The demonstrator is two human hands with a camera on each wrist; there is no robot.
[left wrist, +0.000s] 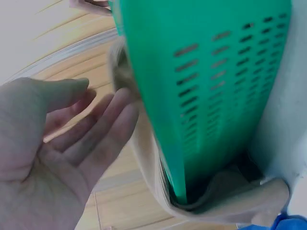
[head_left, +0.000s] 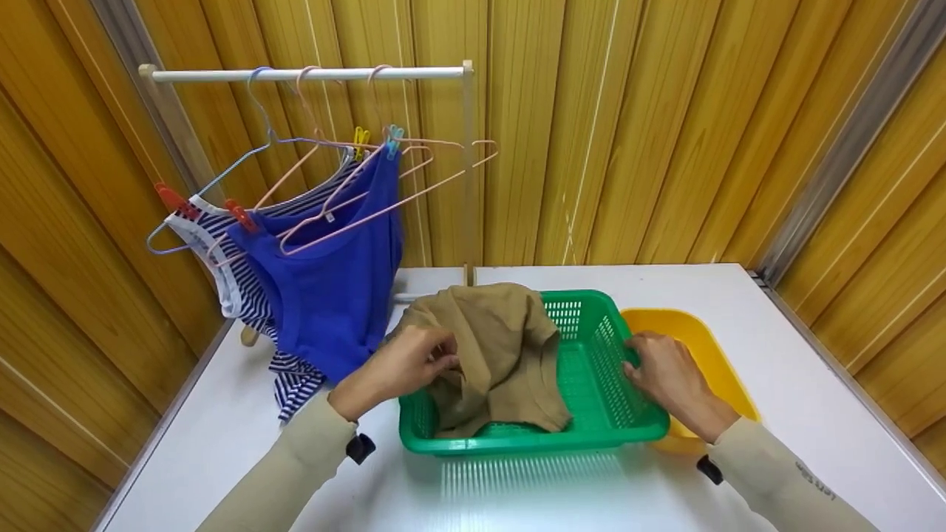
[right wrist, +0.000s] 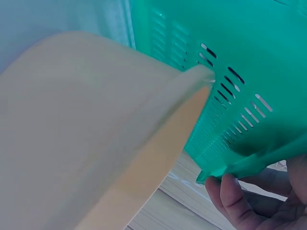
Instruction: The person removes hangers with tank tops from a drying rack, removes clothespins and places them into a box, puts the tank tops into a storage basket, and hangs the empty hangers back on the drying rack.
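Note:
A brown short-sleeved shirt (head_left: 510, 347) lies bunched in the left part of a green slotted basket (head_left: 532, 443), partly draped over its rim. My left hand (head_left: 406, 362) is at the shirt's left side. In the left wrist view, its fingers (left wrist: 103, 127) are loosely bent, thumb apart, with nothing pinched between them; fingertips are beside the cloth, and contact is hard to tell. On the basket's right rim, my right hand (head_left: 669, 373) grips the edge, fingers (right wrist: 235, 196) curled over it in the right wrist view.
Right of the basket stands a yellow basin (head_left: 691, 332), partly under my right forearm. At the left, a rack (head_left: 310, 74) carries hangers, with a blue garment (head_left: 332, 295) and a striped one (head_left: 255, 288) held by clothespins (head_left: 240, 216). Wood-patterned walls (head_left: 628, 148) enclose the white table (head_left: 813, 443).

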